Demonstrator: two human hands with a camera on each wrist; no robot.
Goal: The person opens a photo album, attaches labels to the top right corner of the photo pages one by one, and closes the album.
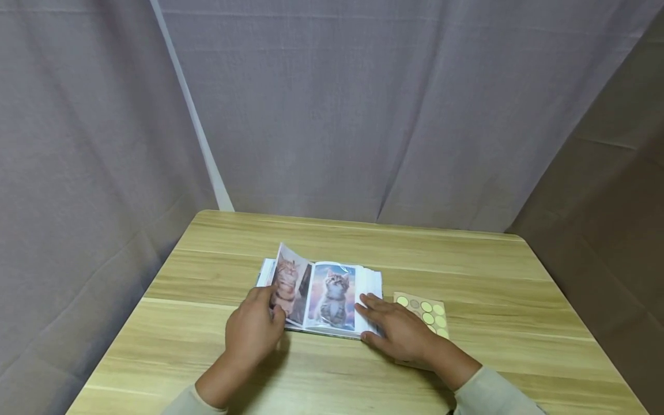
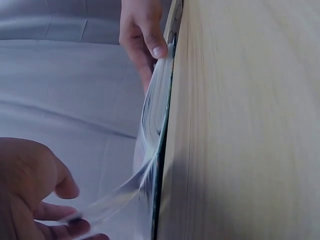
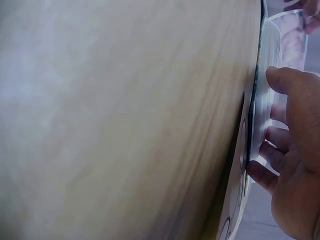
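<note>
A photo album point(image 1: 332, 333) lies spread on the wooden table, showing pictures of kittens. One page on its left side point(image 1: 288, 282), with an orange kitten, stands partly raised and curves at its top. My left hand point(image 1: 254, 327) is at that page's outer edge; in the left wrist view the page point(image 2: 115, 197) meets the fingers, while the thumb stays apart from it. My right hand point(image 1: 399, 328) rests with spread fingers on the right-hand pages point(image 3: 270, 47), at their outer edge. The grey kitten picture point(image 1: 333, 297) shows between both hands.
A flat tan card or box with yellow circles point(image 1: 440, 311) lies right of the album, partly under my right hand and wrist. The wooden table point(image 1: 467, 259) reaches back to grey curtains point(image 1: 332, 115), which hang behind and at both sides.
</note>
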